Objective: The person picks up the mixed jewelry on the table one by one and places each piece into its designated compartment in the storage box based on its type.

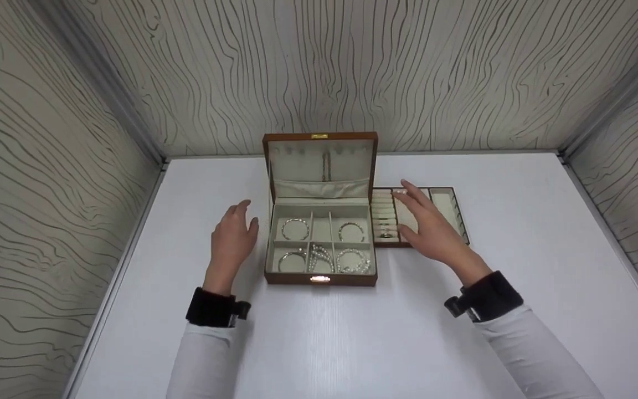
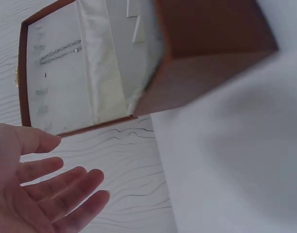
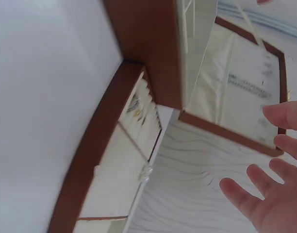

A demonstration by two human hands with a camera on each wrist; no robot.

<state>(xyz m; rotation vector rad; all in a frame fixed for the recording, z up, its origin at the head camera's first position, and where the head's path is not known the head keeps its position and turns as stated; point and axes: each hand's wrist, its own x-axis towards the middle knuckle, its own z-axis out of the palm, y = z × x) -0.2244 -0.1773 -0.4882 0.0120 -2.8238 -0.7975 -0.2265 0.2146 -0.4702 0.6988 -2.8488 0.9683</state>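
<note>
A brown jewelry box (image 1: 320,280) stands with its lid (image 1: 320,160) raised. Bracelets (image 1: 295,229) and pearl strands (image 1: 322,257) lie in its lined compartments. A necklace (image 2: 61,52) hangs inside the lid. My left hand (image 1: 233,235) hovers left of the box, fingers loosely bent, with nothing in it. Over the jewelry tray (image 1: 413,224) at the box's right side is my right hand (image 1: 432,227), fingers spread and holding nothing. Beneath those fingers, a small pearl piece (image 3: 146,173) lies at the tray's far edge. Rings (image 1: 385,231) sit in the tray's ring rolls.
Box and tray rest on a white table (image 1: 319,343). Wood-grain patterned panels (image 1: 319,72) rise behind it and on both sides. The tray is directly against the box, and its right-hand compartment (image 1: 445,208) is partly covered by my hand.
</note>
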